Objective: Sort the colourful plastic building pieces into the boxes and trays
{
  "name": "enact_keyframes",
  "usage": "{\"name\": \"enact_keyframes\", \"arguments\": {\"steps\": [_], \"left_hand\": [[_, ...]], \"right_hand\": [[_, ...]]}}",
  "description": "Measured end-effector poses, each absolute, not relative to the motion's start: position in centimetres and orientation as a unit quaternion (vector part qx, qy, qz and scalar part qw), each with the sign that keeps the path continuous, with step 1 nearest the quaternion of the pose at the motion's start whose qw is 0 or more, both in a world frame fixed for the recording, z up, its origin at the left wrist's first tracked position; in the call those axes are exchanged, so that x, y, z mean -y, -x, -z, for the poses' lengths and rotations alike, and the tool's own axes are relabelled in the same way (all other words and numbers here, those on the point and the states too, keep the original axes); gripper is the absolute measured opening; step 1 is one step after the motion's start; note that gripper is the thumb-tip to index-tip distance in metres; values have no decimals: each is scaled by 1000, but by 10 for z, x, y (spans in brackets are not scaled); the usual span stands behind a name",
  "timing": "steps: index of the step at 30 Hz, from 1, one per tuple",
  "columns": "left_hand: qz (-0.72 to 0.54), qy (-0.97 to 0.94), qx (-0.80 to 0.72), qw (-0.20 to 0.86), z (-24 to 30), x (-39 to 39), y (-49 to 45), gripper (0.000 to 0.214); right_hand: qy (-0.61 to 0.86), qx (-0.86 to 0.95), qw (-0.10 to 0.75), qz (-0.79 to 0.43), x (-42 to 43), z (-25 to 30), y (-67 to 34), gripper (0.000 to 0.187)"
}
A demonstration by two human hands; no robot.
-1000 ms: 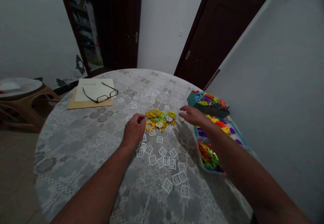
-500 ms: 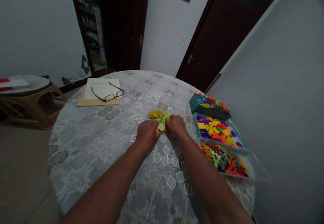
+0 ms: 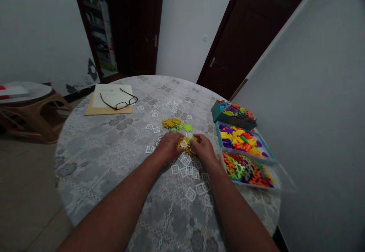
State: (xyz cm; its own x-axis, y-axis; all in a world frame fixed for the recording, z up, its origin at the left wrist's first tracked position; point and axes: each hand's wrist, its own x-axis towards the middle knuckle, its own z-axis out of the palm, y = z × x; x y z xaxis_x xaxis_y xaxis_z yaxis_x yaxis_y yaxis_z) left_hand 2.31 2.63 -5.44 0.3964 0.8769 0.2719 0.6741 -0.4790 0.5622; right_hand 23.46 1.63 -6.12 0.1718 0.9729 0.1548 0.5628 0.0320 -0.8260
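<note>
My left hand and my right hand meet over the middle of the table, fingers curled in from both sides on yellow snowflake-shaped building pieces. A white window-shaped piece lies on top of the yellow ones. The palms and some fingertips hide part of this handful. Just beyond my hands are more yellow pieces, with bright green pieces touching them. White window-shaped pieces are scattered flat on the cloth around and below my hands.
On the right stand a teal box of mixed pieces, a tray of yellow, purple and orange pieces, and a clear-lidded box of colourful pieces. Black eyeglasses rest on papers at the back left of the round table.
My hands have drawn slightly apart, with yellow pieces now between them. The green pieces, earlier partly under my fingers, lie uncovered beyond them. The whole view has tilted slightly.
</note>
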Motion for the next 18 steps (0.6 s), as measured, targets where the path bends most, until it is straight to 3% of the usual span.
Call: {"name": "enact_keyframes", "arguments": {"steps": [8,18], "left_hand": [[-316,-796,-441,268,51,-22,-26,61],[-326,-792,-413,309,52,-19,-33,77]], "right_hand": [[625,512,488,-331,5,54,-230,54],[598,567,463,-328,10,45,-222,44]]}}
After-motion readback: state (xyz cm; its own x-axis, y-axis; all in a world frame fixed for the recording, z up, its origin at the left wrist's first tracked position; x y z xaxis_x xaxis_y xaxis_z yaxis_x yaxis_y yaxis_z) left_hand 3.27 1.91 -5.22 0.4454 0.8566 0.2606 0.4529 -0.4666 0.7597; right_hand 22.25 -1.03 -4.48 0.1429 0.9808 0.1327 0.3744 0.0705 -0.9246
